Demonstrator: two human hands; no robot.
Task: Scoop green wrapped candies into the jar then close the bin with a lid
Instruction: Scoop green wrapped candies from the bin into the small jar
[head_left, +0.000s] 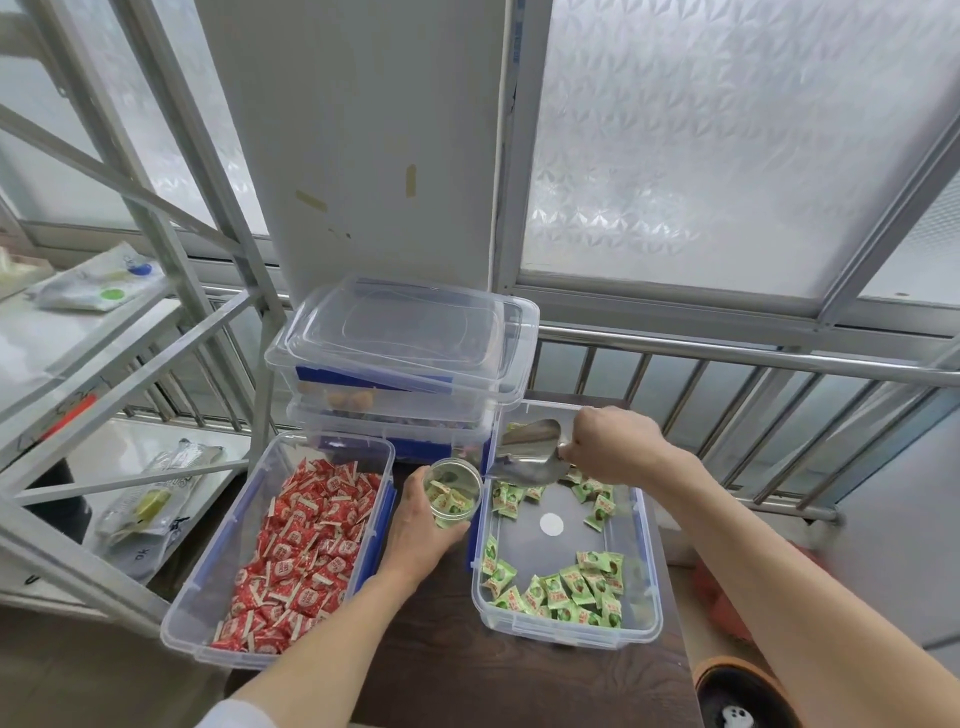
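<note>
My left hand (422, 525) grips a small clear jar (456, 491), which holds a few green wrapped candies and sits against the left rim of the clear bin (652, 587). My right hand (610, 444) holds the handle of a metal scoop (527, 451) above the bin's far end, its mouth tipped toward the jar. Green wrapped candies (566, 587) lie in the bin, mostly along the near wall, with a few more at the far end. A loose clear lid (395, 332) rests on top of the stacked bins behind.
A clear bin of red wrapped candies (301, 545) stands to the left on the dark wooden table (467, 670). Two stacked lidded bins (400, 400) sit at the back. A metal shelf frame (130, 353) stands left, a railing (753, 358) behind.
</note>
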